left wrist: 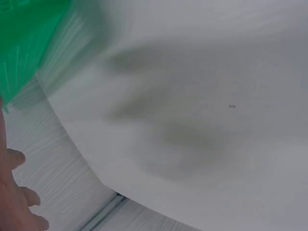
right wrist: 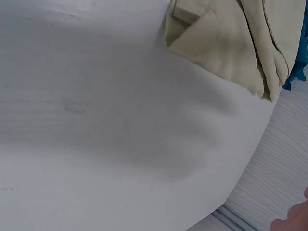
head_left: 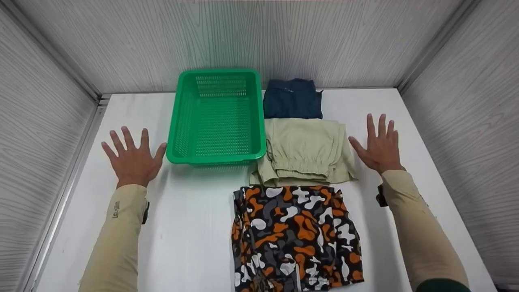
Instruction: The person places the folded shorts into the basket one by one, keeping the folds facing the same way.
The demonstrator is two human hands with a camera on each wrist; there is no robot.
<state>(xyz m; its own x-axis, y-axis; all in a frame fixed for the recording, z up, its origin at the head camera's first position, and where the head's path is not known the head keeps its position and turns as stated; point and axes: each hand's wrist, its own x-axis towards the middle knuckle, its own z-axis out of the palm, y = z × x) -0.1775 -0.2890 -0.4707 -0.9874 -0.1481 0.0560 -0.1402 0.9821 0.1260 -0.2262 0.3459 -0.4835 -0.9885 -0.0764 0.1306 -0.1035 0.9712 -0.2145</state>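
Note:
With fingers spread, my left hand (head_left: 136,162) is held over the table, its thumb close to the left side of a green plastic basket (head_left: 172,121). My right hand (head_left: 380,151) is spread the same way, right of a folded beige garment with a gathered elastic waist (head_left: 304,142). Both hands hold nothing. Behind the beige garment lies a folded dark blue garment (head_left: 292,99). Nearest the front is a folded garment patterned in black, orange, white and grey (head_left: 298,235). The left wrist view catches fingertips (left wrist: 30,196) at its edge; in the right wrist view some fingers (right wrist: 291,219) show at the corner.
The white table (head_left: 194,227) is enclosed by grey wood-grain panels at the back (head_left: 324,40), left (head_left: 36,121) and right (head_left: 474,101). The basket stands near the back panel, its right rim against the beige garment.

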